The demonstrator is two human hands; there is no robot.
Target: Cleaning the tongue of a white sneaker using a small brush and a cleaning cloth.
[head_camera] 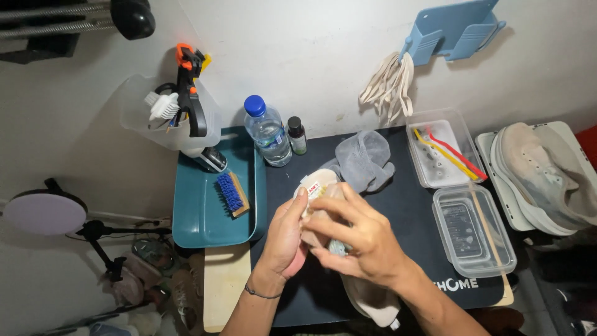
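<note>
Head view: you work over a dark mat point(398, 205) on a small table, both hands closed around a beige shoe point(323, 186) held sole-up near the middle of the scene. Your left hand point(285, 239) grips the shoe from the left, its thumb pressed near a label on the insole end. Your right hand point(357, 236) wraps over the shoe from the right, fingers curled across it; a small pale blue object shows under those fingers, too hidden to identify. The shoe's near end point(373, 302) pokes out below your right wrist.

Just beyond the shoe lies a crumpled grey cloth point(367, 158) on the mat. To the left, a teal tray point(193, 218) holds a blue-bristled brush point(232, 193) with a wooden back. At the tray's far edge a clear tub point(140, 118) carries a white brush and an orange-and-black tool. A water bottle with a blue cap point(267, 130) and a small dark bottle point(296, 135) stand near the wall.

To the right, one clear container point(423, 168) holds a yellow and a red toothbrush; a second clear container point(497, 261) sits nearer you. Far right, a worn grey sneaker point(547, 174) rests on a white tray. White laces point(388, 84) hang from a blue wall rack point(454, 28).
</note>
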